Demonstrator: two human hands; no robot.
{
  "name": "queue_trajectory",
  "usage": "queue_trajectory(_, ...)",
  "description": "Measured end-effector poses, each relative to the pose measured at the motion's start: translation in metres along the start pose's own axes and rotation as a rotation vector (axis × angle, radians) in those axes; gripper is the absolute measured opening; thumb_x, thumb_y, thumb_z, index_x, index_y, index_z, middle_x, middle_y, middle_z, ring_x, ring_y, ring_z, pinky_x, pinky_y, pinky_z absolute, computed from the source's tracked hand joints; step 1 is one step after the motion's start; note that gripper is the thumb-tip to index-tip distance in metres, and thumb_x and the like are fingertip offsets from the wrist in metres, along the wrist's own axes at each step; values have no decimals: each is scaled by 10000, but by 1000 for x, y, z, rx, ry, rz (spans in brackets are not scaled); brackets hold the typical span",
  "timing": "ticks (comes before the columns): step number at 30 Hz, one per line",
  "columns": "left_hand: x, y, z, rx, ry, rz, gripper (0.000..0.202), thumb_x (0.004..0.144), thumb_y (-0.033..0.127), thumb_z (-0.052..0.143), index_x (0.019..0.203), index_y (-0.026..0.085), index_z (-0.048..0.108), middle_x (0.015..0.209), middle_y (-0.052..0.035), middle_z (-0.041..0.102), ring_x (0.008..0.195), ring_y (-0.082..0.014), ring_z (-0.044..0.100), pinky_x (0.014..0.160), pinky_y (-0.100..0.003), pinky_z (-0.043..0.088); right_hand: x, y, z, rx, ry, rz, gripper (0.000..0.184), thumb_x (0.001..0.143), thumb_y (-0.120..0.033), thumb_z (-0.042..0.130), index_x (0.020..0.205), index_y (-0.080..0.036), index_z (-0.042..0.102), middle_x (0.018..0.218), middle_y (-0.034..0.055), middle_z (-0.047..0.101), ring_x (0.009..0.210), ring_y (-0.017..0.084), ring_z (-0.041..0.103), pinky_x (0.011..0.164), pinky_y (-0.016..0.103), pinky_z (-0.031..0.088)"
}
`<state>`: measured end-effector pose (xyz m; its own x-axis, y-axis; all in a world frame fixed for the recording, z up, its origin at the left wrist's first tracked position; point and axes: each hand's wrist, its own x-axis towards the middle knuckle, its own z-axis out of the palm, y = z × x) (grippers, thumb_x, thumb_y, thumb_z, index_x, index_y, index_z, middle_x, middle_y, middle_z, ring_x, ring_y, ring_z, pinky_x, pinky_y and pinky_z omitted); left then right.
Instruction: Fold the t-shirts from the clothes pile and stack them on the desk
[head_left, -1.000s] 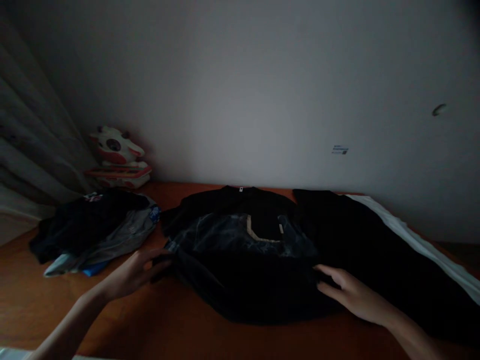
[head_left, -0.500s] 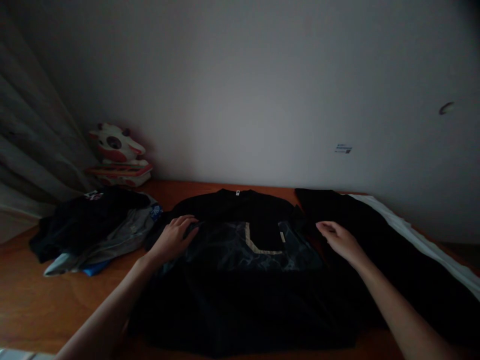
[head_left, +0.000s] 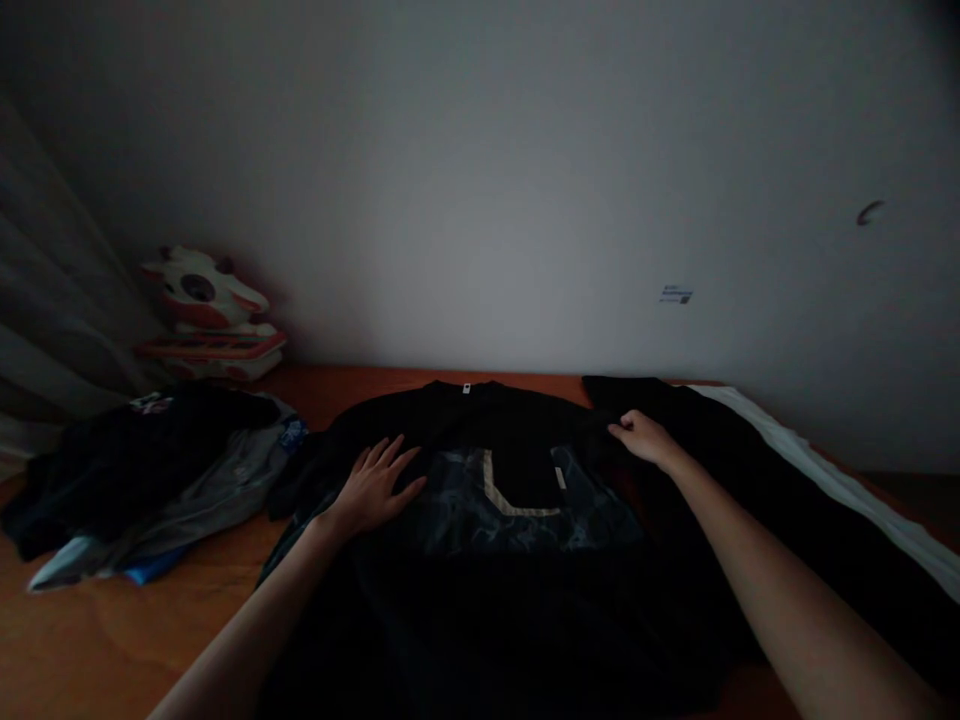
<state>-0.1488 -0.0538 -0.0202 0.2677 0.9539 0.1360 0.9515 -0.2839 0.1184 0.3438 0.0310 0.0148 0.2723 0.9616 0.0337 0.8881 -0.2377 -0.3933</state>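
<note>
Two hands are on one black shirt (head_left: 480, 590). The shirt lies in the middle of the orange counter (head_left: 112, 650), right in front of the person.

A second ago the bottom half was bunched up and both hands were down at the near edge. Now the shirt lies open and much flatter, and both hands have moved up to the chest and shoulder. So the spreading-out looks almost done, and the hands seem to be smoothing it.

The left hand (head_left: 375, 490) lies flat on the shirt's left chest. Its grip is wide, fingers spread, holding nothing. The right hand (head_left: 641, 437) sits at the shirt's right shoulder with its fingers curled in on the cloth. It is too dark to tell if that grip really pinches the cloth.

The shirt's long way runs from near the person to far. The collar, with its small white tag (head_left: 466, 388), points at the wall (head_left: 480, 200). The bottom edge is nearest the person. A grey print with a pale L shape (head_left: 510, 495) faces up, between the two hands.

Just to the right lies another black cloth (head_left: 750, 470) with a white strip (head_left: 825, 480). To the left is a pile of clothes (head_left: 142, 480). Behind the pile, by the wall, sits a red and white toy (head_left: 202, 310), near a curtain (head_left: 52, 300).
</note>
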Motion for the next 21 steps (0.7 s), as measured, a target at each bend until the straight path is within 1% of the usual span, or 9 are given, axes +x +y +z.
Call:
queue_trajectory(2,3,0,-2,-8,-24,10,698,949,689,384,1505,280,488,1640,-120,347,1508,-390,298,1196,-604,247,1,7,-13,3,53,13,248,914,-351,595,1086,-191,673,980,86,750,901,213,715,745,266,509)
queue_trajectory(4,6,1,-5,-24,-57,23,740,924,725,401,1517,286,470,1646,-121,333,1505,-400,299,1196,-616,234,-3,14,-25,-10,106,42,303,914,-303,577,1192,-191,616,1076,115,724,985,233,693,818,306,509)
queue_trajectory(6,12,0,-11,-47,-56,26,767,904,753,412,1502,280,489,1616,-129,393,1469,-398,370,1183,-606,270,-12,17,-29,-130,185,75,360,853,-236,624,1211,-206,603,1151,150,684,1087,302,648,906,417,484)
queue_trajectory(8,23,-1,-18,-72,-8,21,697,942,712,370,1431,256,565,1535,-132,508,1399,-363,475,1154,-561,343,-22,12,-27,-302,265,54,392,812,-186,641,1202,-212,618,1207,178,644,1161,368,594,954,531,439)
queue_trajectory(9,31,-2,-21,-82,26,19,644,971,664,342,1381,240,602,1485,-132,559,1364,-340,516,1137,-534,375,-26,5,-23,-363,287,7,374,825,-183,626,1197,-213,628,1231,184,629,1180,382,577,962,559,425)
queue_trajectory(11,50,-3,-26,-103,66,27,561,1007,558,315,1301,209,643,1417,-136,612,1325,-310,554,1115,-495,408,-32,-15,-13,-371,262,-143,304,896,-216,559,1187,-209,645,1261,180,621,1178,366,577,956,543,436)
queue_trajectory(15,94,-7,-20,-171,4,36,482,989,449,374,1266,164,647,1358,-146,657,1274,-280,604,1095,-424,437,-33,-69,13,-246,103,-405,274,983,-294,481,1171,-198,656,1263,149,657,1147,305,606,932,437,471)
queue_trajectory(18,125,-13,-11,-196,-8,10,442,985,417,393,1243,173,655,1322,-127,688,1226,-246,640,1063,-362,461,-24,-98,31,-213,50,-443,271,1000,-344,487,1149,-208,667,1214,127,695,1128,274,624,930,392,474)
queue_trajectory(21,149,-22,-4,-195,34,-83,423,1001,382,368,1195,156,668,1244,-155,716,1152,-258,674,1008,-365,489,-7,-111,44,-197,39,-433,273,1015,-345,465,1093,-209,688,1160,109,722,1080,247,652,911,356,485)
